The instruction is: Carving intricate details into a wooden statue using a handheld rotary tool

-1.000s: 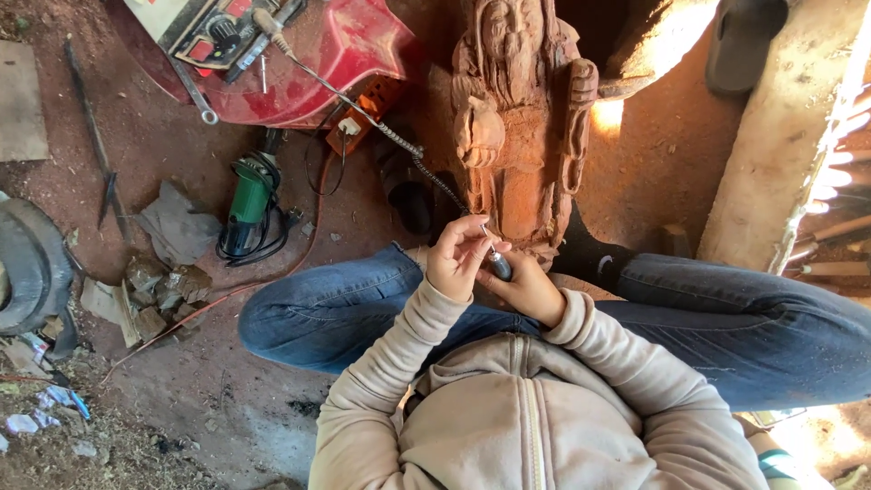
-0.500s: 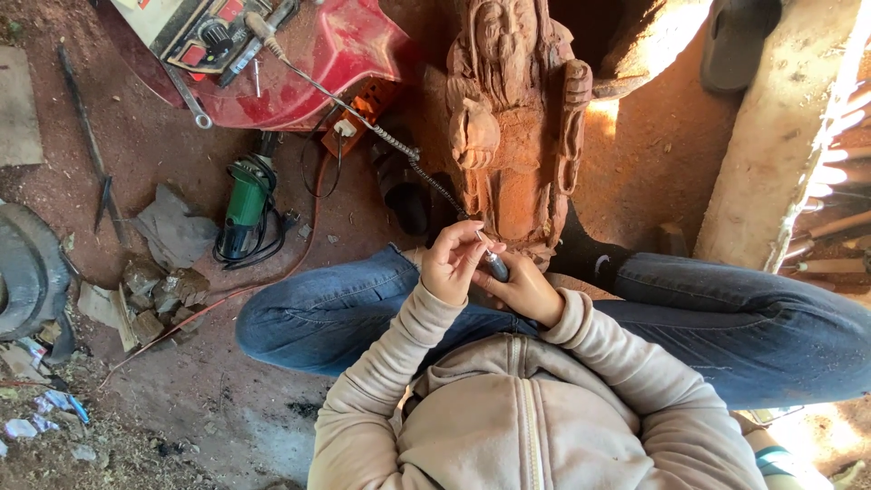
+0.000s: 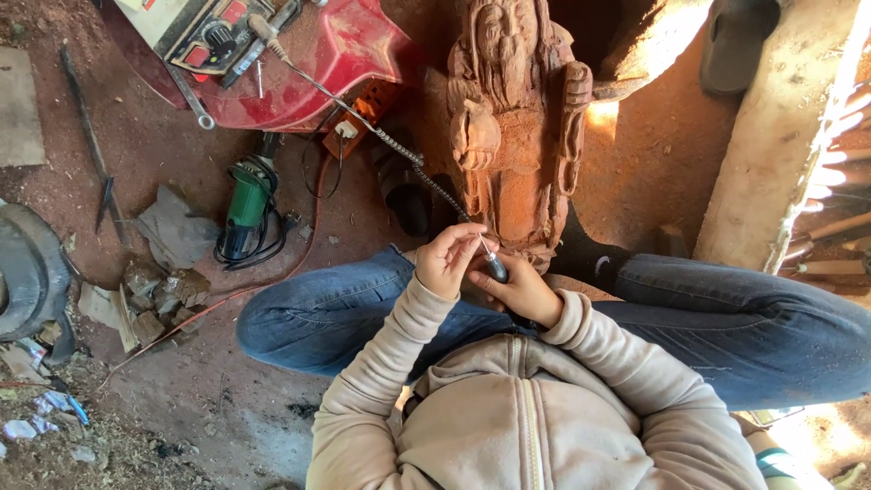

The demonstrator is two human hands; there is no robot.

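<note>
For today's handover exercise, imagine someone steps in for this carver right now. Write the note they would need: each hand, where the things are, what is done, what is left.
Left hand: fingertips pinch the thin bit at the tip of the rotary handpiece.
Right hand: closed grip around the handpiece body, held over the lap.
Things: the wooden carving stands on the dirt floor between the legs; the flexible shaft runs up from the handpiece to the red machine. A green grinder lies to the left, untouched.
Done: the carving shows shaped figures.
Left: the bit is not on the wood; whether it is seated cannot be told.
</note>
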